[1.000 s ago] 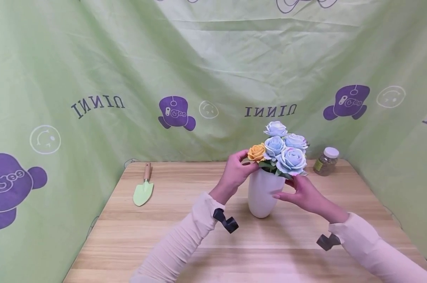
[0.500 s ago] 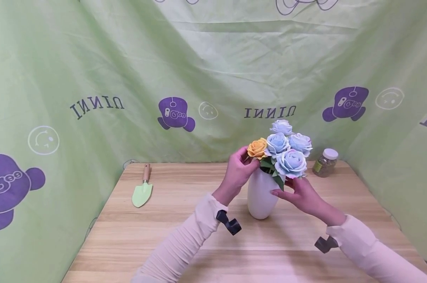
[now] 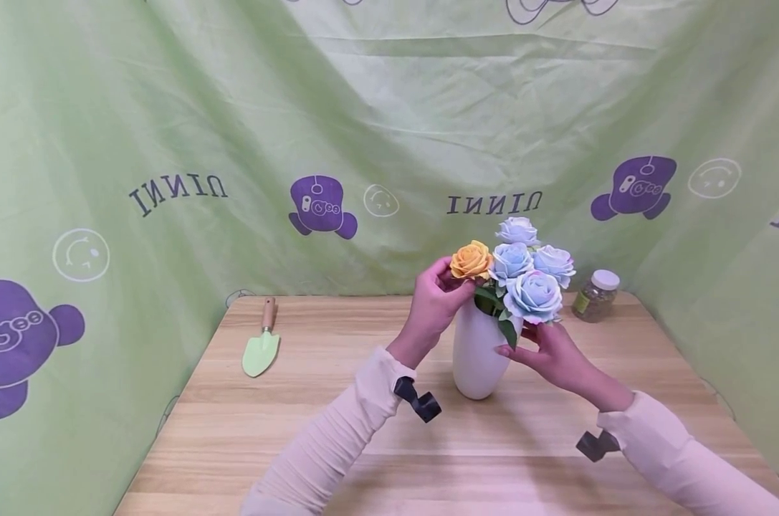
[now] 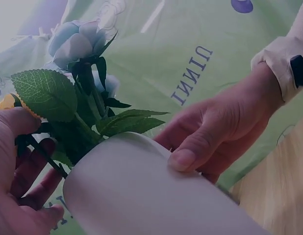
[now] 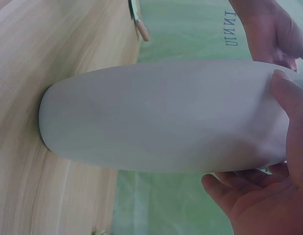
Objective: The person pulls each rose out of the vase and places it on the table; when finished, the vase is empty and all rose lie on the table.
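A white vase (image 3: pixel 478 358) stands upright on the table, with several pale blue roses (image 3: pixel 534 295) and one orange rose (image 3: pixel 471 259) at its mouth. My left hand (image 3: pixel 430 304) pinches the orange rose just under its bloom; its dark stem (image 4: pixel 43 149) runs down toward the vase's rim in the left wrist view. With thumb in front and fingers behind, my right hand (image 3: pixel 560 358) grips the vase close below the rim. Green leaves (image 4: pixel 46 93) stick out over the opening. Only an edge of the orange bloom (image 4: pixel 5 103) shows in the left wrist view.
On the left of the wooden table (image 3: pixel 286 444) lies a green trowel (image 3: pixel 261 351) with a wooden handle. A clear jar (image 3: pixel 595 295) with a white lid stands behind the vase at the right. Green printed cloth (image 3: pixel 389 129) hangs around the table.
My left hand has raised the orange rose a little, and its bloom now sits higher. The blue roses have shifted slightly right. The right hand and the vase stay nearly in place.
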`<state>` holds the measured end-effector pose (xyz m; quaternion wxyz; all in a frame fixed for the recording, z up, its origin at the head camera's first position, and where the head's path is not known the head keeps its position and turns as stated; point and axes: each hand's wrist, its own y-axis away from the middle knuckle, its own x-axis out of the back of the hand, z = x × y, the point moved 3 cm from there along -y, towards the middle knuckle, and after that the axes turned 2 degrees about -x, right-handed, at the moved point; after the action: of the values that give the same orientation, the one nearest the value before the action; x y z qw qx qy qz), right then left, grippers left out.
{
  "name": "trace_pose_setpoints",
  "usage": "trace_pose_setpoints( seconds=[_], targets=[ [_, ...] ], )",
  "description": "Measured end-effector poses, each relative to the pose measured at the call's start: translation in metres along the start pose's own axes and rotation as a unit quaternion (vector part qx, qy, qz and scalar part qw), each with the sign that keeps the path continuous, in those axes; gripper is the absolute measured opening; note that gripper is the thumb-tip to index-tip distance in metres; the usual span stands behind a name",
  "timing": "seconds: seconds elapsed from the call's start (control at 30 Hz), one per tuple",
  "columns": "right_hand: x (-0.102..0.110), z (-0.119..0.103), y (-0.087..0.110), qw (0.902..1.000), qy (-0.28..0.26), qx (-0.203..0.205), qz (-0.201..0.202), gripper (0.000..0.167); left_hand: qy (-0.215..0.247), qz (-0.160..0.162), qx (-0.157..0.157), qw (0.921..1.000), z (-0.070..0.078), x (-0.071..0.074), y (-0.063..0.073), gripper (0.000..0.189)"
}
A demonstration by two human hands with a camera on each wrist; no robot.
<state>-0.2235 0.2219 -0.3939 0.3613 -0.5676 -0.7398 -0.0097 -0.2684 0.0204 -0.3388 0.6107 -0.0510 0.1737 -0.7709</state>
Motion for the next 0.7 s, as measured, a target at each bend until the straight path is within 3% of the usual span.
trace_pose_setpoints(
  seconds=[0.17, 0.53, 0.7],
  targets=[
    [0.000, 0.000, 0.000, 0.9999, 0.008, 0.003, 0.005, 0.099, -0.046, 0.010, -0.035, 0.9983, 0.004, 0.000, -0.003, 0.036],
    [0.001, 0.001, -0.003, 0.9997, 0.020, 0.008, 0.006, 0.096, -0.075, 0.009, -0.098, 0.9923, 0.012, -0.003, -0.007, 0.036],
    [0.001, 0.002, -0.002, 0.9999, 0.011, 0.002, 0.009, 0.091, -0.092, 0.013, -0.111, 0.9895, 0.012, -0.003, -0.008, 0.034]
  ],
)
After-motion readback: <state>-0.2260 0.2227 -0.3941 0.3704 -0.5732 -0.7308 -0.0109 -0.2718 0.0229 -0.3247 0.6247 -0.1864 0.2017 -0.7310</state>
